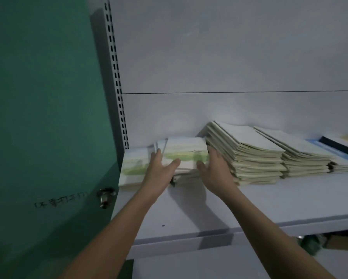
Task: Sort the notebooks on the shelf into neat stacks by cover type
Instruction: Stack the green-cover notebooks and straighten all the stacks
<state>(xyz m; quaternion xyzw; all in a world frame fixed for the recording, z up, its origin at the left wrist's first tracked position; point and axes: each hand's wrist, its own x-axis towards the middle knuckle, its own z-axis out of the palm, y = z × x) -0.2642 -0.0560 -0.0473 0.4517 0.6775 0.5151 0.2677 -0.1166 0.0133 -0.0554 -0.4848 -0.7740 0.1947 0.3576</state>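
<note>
A small stack of notebooks with green landscape covers [186, 153] lies on the white shelf [269, 202]. My left hand [161, 168] presses its left side with straight fingers, thumb on the cover. My right hand [214, 168] presses the right side the same way. Another landscape-cover notebook [133, 168] lies flat at the far left. To the right stand a tall stack of plain pale-cover notebooks [247, 156] and a second, lower one [302, 154].
Blue-edged notebooks [342, 156] lie at the far right of the shelf. A green door [44, 117] with a metal latch [105, 196] stands on the left, beside a slotted shelf upright [116, 77]. A lower shelf level shows below.
</note>
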